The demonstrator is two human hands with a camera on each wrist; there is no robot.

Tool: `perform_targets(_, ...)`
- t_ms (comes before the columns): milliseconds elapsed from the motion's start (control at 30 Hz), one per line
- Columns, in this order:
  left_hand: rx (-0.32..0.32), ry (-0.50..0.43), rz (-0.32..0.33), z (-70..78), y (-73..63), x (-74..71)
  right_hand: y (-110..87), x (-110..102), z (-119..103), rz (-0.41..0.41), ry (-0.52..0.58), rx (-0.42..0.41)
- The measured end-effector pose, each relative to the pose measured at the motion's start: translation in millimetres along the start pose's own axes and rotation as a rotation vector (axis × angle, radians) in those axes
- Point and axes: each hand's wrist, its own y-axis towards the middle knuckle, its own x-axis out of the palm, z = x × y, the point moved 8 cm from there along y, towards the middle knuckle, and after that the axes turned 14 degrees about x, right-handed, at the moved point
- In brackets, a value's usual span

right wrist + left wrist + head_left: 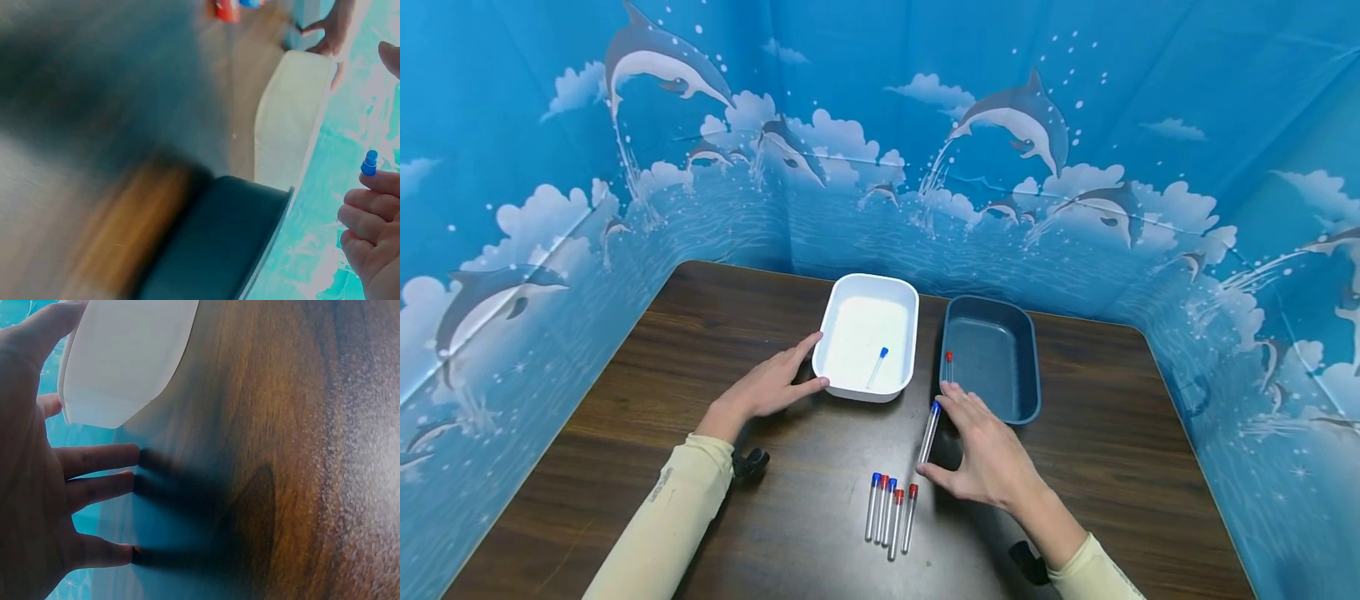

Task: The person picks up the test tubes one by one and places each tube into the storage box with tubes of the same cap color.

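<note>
My right hand (988, 454) holds a blue-capped test tube (929, 435) lengthwise between thumb and fingertips, beside the near left corner of the dark tray (1036, 367). In the right wrist view its blue cap (369, 162) shows at the fingertips. My left hand (767, 385) has its fingers spread, with thumb and index fingertip at the left side of the white tray (827, 329). Inside that tray lies another blue-capped tube (877, 367). A red-capped tube (949, 365) is in the dark tray, its lower part hidden by my right hand.
Several loose tubes (883, 510) with red and blue caps lie side by side on the brown wooden table (805, 508), in front of the trays. A blue dolphin-print curtain (865, 217) hangs close behind the table and along both sides.
</note>
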Motion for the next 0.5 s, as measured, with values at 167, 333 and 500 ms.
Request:
perform_targets(167,0.004,-0.001,0.006,-1.4,1.0,-1.2,21.3,-6.8,-1.4,0.018,0.023,-0.007)
perform_targets(333,0.009,-0.001,0.009,-1.6,0.5,-1.9,42.4,-7.6,-2.8,0.009,0.036,-0.015)
perform_targets(500,0.019,0.006,0.007,-1.0,0.1,-1.6,63.6,-4.8,-1.9,-0.008,0.035,-0.009)
